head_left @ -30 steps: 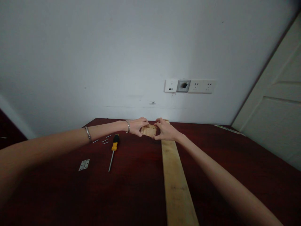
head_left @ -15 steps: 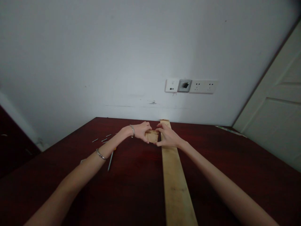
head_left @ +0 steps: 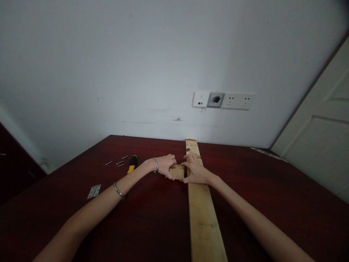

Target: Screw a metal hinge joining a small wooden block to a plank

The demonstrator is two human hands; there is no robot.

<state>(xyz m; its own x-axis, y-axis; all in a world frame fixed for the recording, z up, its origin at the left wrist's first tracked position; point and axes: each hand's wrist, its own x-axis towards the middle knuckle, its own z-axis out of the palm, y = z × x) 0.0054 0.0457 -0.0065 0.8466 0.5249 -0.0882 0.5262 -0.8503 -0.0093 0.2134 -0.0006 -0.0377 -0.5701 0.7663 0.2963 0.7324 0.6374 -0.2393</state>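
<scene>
A small wooden block is held between my two hands, just left of a long wooden plank. My left hand is closed on the block's left side, fingers at its far edge and thumb at its near edge. My right hand lies across the plank, with its thumb and fingertips pinching the block's right end. To the left, partly behind my left forearm, is a screwdriver with a black and yellow handle. A metal hinge lies beside that forearm.
Several screws lie on the dark red table, left of the screwdriver. The plank reaches to the wall at the back. Sockets are set in the wall. A door stands at the right.
Both hands have moved nearer to me along the plank, with the block between them. The screwdriver's handle and the hinge now show, and more of the plank's far end is uncovered.
</scene>
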